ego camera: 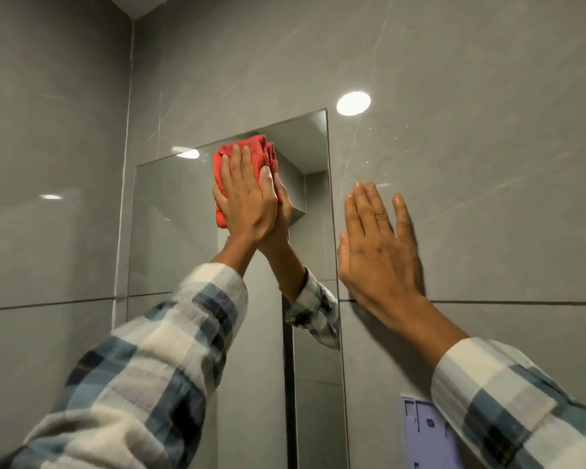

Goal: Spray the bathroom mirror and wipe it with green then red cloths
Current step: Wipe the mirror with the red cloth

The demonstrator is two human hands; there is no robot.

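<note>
The frameless mirror [176, 231] hangs on the grey tiled wall, its top edge slanting across the middle of the head view. Near that top edge, my left hand [246, 198] presses a folded red cloth [247, 152] flat against the glass, palm on the cloth and fingers spread over it. The hand and cloth are reflected in the glass just to their right. My right hand [378, 245] lies open and flat on the wall tile just right of the mirror's right edge, holding nothing. No green cloth or spray bottle is in view.
Grey tiled walls [487, 147] meet in a corner at the upper left. A bright lamp reflection [353, 103] shines on the tile above the mirror. A pale lilac fitting [427, 434] sits on the wall at the bottom right, partly behind my plaid sleeve.
</note>
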